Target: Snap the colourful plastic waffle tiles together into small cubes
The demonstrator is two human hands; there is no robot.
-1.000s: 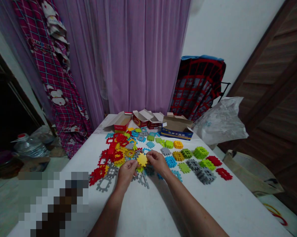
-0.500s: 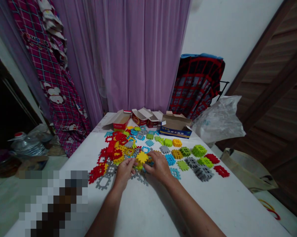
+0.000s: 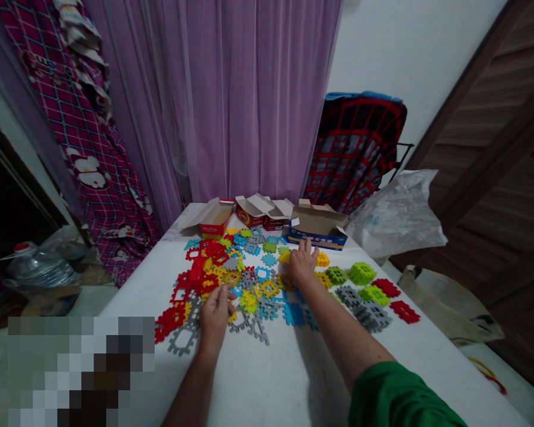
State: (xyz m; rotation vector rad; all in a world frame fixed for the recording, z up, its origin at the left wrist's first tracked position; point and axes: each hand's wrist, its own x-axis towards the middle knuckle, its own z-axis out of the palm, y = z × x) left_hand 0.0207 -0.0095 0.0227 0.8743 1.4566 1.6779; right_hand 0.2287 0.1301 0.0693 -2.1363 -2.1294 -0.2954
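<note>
My left hand [image 3: 216,311] hovers low over the near left part of a heap of toothed plastic building pieces, its fingers loosely bent and apart with nothing visible in them. Grey toothed frames [image 3: 184,338] and a yellow-green piece [image 3: 249,301] lie around it. Farther out, my right hand [image 3: 303,264] reaches palm down toward the back of the table, fingers spread. A yellow piece [image 3: 285,256] shows at its left side; whether they touch I cannot tell. An orange stack [image 3: 323,259] stands to its right, and the hand covers the pieces beneath it.
Sorted stacks stand on the right: lime green [image 3: 361,273], grey [image 3: 373,317] and red [image 3: 405,312]. An open blue box [image 3: 317,238] and red boxes [image 3: 216,228] line the back of the white table [image 3: 267,385]. A clear plastic bag [image 3: 397,213] hangs at the right edge.
My right hand has moved forward and right, away from my left hand. The yellow piece formerly between both hands has left that spot. My left hand has drawn slightly left, its fingers loosened.
</note>
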